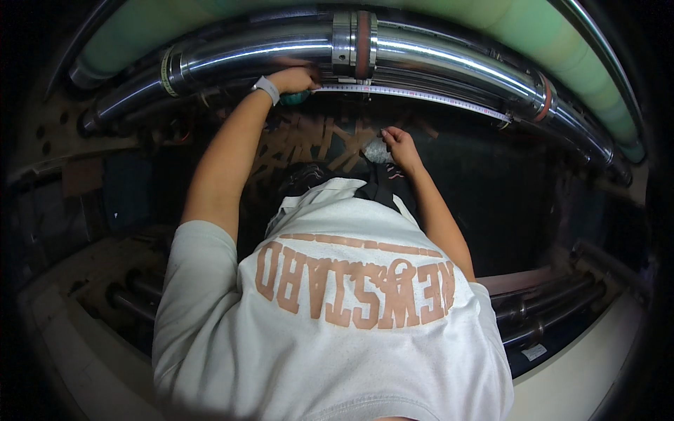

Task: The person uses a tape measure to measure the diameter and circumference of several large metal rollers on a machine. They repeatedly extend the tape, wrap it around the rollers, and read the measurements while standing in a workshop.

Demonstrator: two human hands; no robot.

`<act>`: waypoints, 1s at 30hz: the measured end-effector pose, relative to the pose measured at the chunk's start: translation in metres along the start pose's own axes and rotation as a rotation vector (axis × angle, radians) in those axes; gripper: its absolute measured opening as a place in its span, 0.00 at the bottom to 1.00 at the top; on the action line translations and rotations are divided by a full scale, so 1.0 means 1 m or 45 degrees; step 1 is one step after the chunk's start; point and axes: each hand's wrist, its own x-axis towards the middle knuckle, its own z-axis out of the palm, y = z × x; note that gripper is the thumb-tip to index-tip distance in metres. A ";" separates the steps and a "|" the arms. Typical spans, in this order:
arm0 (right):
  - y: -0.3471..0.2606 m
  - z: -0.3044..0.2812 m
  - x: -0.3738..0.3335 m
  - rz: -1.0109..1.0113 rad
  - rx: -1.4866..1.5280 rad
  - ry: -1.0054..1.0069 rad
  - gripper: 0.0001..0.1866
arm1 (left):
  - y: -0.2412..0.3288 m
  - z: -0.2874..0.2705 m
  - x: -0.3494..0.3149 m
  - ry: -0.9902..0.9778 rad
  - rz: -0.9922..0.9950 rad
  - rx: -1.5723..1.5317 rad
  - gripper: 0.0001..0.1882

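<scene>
Up at the metal rollers, my left hand (296, 81) is closed around a tape measure with a green case (295, 98). From it the white tape blade (414, 93) runs out to the right along the underside of the shiny roller, as far as a fitting near the right collar. My right hand (401, 149) is lower, in front of my body, with thumb and fingers pinched together. A crumpled grey, shiny piece (377, 150) shows right beside it; whether the fingers hold it, I cannot tell.
A long chrome roller (449, 59) with a metal collar (344, 45) spans the front, below a large pale green cylinder (477, 21). Brown strips (309, 137) lie scattered on the dark floor. Behind me are more rollers (547, 319) and a light-coloured machine frame (597, 358).
</scene>
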 end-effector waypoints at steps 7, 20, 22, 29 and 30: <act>-0.099 -0.004 -0.007 -0.587 -0.574 -0.037 0.12 | 0.036 0.055 -0.032 -0.020 -0.149 -0.362 0.24; -0.087 0.033 0.039 -0.502 -1.175 0.080 0.10 | 0.039 0.109 -0.034 0.148 0.160 -0.155 0.15; -0.095 0.037 0.039 -0.500 -1.172 0.126 0.07 | 0.035 0.111 -0.041 0.082 0.136 -0.091 0.15; -0.113 0.035 0.038 -0.497 -1.312 0.551 0.17 | -0.023 0.121 -0.081 -0.091 -0.116 -0.102 0.24; -0.117 0.031 0.037 -0.505 -1.331 0.553 0.19 | -0.040 0.127 -0.088 -0.087 -0.163 -0.104 0.24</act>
